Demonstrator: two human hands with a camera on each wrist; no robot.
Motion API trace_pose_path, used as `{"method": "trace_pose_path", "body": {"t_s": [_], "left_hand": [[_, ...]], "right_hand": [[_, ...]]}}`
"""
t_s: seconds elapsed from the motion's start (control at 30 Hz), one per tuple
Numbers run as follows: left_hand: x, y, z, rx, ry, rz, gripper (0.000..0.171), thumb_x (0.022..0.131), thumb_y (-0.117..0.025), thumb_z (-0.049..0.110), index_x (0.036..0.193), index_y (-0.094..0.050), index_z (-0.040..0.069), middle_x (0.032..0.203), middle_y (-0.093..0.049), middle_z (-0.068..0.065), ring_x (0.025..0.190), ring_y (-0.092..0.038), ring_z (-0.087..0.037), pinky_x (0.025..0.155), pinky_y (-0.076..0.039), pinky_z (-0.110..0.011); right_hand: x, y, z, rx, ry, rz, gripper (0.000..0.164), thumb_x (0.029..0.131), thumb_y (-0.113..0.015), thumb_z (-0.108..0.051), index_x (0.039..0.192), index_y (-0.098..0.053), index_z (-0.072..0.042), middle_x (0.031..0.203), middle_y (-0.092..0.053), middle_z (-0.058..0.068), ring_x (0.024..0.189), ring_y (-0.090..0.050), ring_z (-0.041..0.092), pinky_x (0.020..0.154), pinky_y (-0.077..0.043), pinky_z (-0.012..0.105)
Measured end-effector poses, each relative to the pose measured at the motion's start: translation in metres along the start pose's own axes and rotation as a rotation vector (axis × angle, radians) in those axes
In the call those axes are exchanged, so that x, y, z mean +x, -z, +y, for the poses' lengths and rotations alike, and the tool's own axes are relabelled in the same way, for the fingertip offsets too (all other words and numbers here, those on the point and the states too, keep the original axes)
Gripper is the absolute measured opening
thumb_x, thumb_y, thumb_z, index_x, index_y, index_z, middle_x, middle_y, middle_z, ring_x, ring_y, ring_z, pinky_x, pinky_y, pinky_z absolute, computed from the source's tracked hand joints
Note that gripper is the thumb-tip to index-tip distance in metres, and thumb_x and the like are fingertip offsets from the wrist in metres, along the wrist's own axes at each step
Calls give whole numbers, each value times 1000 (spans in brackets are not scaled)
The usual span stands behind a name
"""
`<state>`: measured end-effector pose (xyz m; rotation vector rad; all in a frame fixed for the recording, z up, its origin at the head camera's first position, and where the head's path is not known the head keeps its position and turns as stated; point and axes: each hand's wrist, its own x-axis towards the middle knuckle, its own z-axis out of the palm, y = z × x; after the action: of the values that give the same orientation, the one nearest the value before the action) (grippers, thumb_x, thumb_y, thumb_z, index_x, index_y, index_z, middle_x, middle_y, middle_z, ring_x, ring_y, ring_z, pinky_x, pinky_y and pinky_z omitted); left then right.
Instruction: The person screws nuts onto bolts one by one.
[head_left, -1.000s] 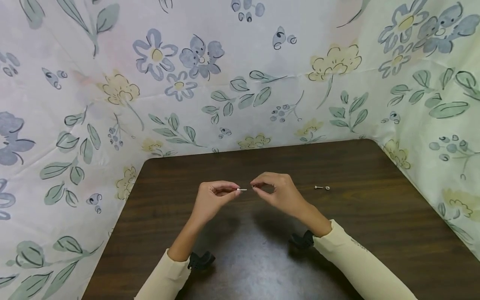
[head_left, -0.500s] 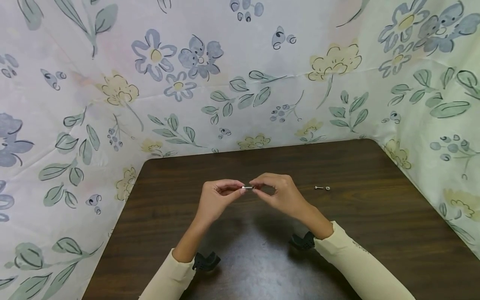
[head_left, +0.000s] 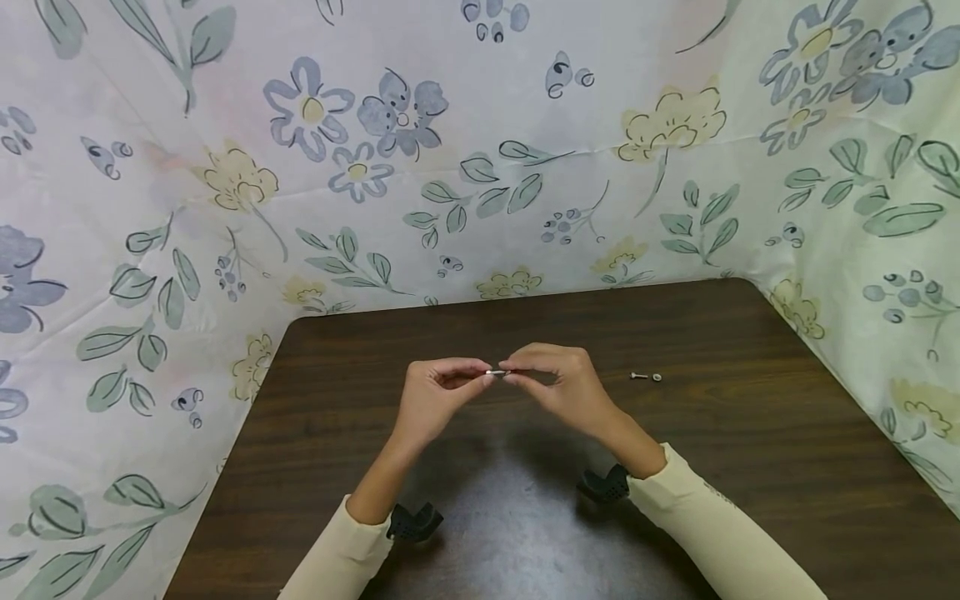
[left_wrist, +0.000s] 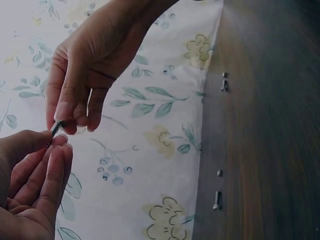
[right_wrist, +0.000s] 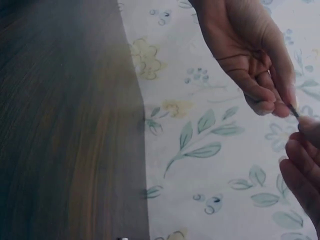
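Note:
Left hand (head_left: 433, 398) pinches a small metal bolt (head_left: 497, 372) between thumb and fingertips, its shank pointing right. Facing it, the right hand (head_left: 561, 383) pinches a small nut at the bolt's free end; its fingertips mostly hide the nut. Whether the thread is engaged I cannot tell. In the left wrist view the bolt (left_wrist: 55, 129) spans the two hands' fingertips. From the right wrist view only a dark sliver of the bolt (right_wrist: 294, 111) shows between the hands.
On the brown table (head_left: 750, 467), a loose bolt (head_left: 638, 376) and nut (head_left: 657, 377) lie right of the hands. The left wrist view shows another bolt (left_wrist: 216, 201) and nut (left_wrist: 219, 173). Floral cloth (head_left: 480, 208) hangs behind the table.
The left hand has moved right with the bolt, closing the gap to the right hand's fingertips. The right hand has barely moved, and the loose bolt and nut lie as before.

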<state>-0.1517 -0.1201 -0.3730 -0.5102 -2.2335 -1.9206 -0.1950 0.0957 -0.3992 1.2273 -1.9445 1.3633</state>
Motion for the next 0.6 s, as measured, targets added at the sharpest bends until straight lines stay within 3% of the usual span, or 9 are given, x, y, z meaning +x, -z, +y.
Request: {"method": "trace_pose_path", "body": {"t_s": [0.27,0.47,0.6], "left_hand": [[3,-5,2,-51,-27,31,12,88,-77,-3,98,-75,-10,92,-76,-19,79,-73,-15,73,-62,-28],[6,-6,-14,-60,-61,72,12,87,-77,-4,99,-77,-8,93,-76,-19,79,-73,-14,73,-62,-27],[7,-6,-25,-75,-91,98,13,87,-79,1,99,-78,-4,93,-76,-17,80,-74,-16,74,-62,-29]], "right_hand": [[-2,-3,-1,110,-166,107,24,79,-80,13,99,-77,0,95,-76,10,84,-73,20,75,-60,25],[-2,-6,-3,212,-194,135,21,77,-76,21,95,-76,9,92,-74,19,78,-73,28,68,-62,30],[-2,-8,-3,213,-192,155,21,78,-78,17,96,-77,7,93,-75,15,79,-73,22,67,-62,30]]}}
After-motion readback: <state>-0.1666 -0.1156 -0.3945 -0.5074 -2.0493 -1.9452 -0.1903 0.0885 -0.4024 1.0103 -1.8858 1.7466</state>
